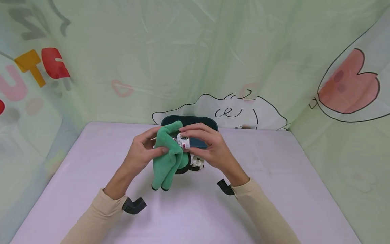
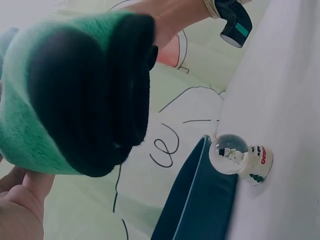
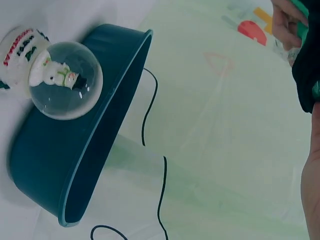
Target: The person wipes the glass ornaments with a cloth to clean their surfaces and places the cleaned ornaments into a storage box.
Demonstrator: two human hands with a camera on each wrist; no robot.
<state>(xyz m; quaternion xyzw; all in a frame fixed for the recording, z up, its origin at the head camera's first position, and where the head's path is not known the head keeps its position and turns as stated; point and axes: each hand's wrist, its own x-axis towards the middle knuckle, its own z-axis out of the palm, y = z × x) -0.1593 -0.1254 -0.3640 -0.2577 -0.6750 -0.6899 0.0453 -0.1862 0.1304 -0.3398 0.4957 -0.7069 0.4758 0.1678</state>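
Observation:
A fuzzy green cloth [image 1: 166,145] with black edging hangs folded from my left hand [image 1: 141,145], which grips it with the thumb in front. My right hand [image 1: 207,140] pinches a small white figurine [image 1: 183,141] with red lettering, held against the cloth; its far side is hidden by the cloth. In the left wrist view the bunched cloth [image 2: 80,95] fills the upper left, its black underside toward the camera. Below the hands on the table, a snow globe [image 1: 197,162] with a snowman inside stands on a white base.
A dark teal basin [image 3: 55,150] stands at the back of the pale table [image 1: 259,189], right behind the snow globe. Printed curtains [image 1: 170,51] rise at the back and sides. Black wrist mounts [image 1: 134,205] stick out at both cuffs.

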